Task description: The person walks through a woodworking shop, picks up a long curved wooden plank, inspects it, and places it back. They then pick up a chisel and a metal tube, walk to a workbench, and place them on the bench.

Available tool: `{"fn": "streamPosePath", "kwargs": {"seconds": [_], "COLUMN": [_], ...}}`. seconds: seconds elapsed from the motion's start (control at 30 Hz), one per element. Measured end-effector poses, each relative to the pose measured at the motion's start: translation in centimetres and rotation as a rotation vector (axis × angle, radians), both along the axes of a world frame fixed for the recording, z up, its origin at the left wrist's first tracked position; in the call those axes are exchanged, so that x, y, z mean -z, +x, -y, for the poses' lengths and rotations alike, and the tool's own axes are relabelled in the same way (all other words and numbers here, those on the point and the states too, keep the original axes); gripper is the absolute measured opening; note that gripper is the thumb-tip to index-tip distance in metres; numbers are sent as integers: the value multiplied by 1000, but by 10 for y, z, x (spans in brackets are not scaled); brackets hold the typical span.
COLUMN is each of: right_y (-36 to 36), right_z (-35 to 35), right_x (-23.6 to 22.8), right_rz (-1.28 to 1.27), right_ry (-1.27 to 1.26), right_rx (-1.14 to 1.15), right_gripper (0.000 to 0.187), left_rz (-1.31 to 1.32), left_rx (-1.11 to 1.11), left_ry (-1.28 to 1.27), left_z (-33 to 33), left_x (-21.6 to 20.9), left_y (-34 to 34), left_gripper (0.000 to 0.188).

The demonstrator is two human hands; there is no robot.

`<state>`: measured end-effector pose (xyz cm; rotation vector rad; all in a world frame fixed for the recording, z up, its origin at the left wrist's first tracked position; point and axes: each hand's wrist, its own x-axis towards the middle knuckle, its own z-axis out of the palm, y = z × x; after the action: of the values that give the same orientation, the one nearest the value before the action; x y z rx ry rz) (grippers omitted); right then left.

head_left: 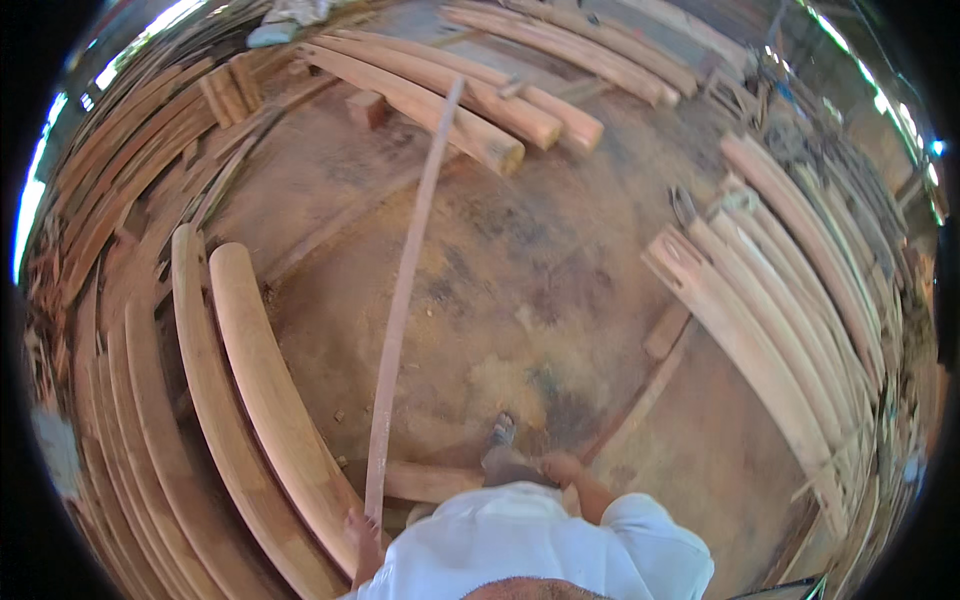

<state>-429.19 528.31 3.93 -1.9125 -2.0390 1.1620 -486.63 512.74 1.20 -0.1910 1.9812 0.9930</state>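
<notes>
My left hand (pixel 364 530) is closed around the lower end of a long, thin wooden strip (pixel 410 265). From there the strip reaches up and away, and its far tip overlaps the logs at the back in the picture. Beside that hand, on its left, lies a smooth rounded log (pixel 262 340). My right hand (pixel 564 468) hangs by my leg with the arm bent; its fingers are too blurred to make out, and nothing is visible in it. Just ahead of me, my sandalled foot (pixel 502 430) is on the dusty floor.
Another long log (pixel 205 370) and several beams lie at the left. Several round logs (pixel 480 140) rest at the back. Slotted timbers (pixel 740 330) are stacked at the right. A short log (pixel 432 481) lies by my feet, and a wooden block (pixel 367 108) sits farther off.
</notes>
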Motion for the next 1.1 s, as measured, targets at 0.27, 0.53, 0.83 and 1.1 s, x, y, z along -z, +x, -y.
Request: {"fn": "streamPosePath", "kwargs": {"seconds": [0.27,0.53,0.83,1.1], "right_y": [98,132,192,235], "right_z": [-181,-244,-294,-571], "right_x": [-85,5,108,-26], "right_rz": [-201,-86,-367,-471], "right_ry": [159,52,-316,-149], "right_rx": [715,638,899,1163], "right_gripper": [28,32,30,30], "left_rz": [1,-39,-18,-244], "left_rx": [709,787,1022,1060], "left_ry": [139,107,-67,36], "left_z": [-258,-480,-634,-887], "left_x": [-63,-48,7,-35], "left_y": [160,222,239,317], "left_gripper": [30,35,37,38]}}
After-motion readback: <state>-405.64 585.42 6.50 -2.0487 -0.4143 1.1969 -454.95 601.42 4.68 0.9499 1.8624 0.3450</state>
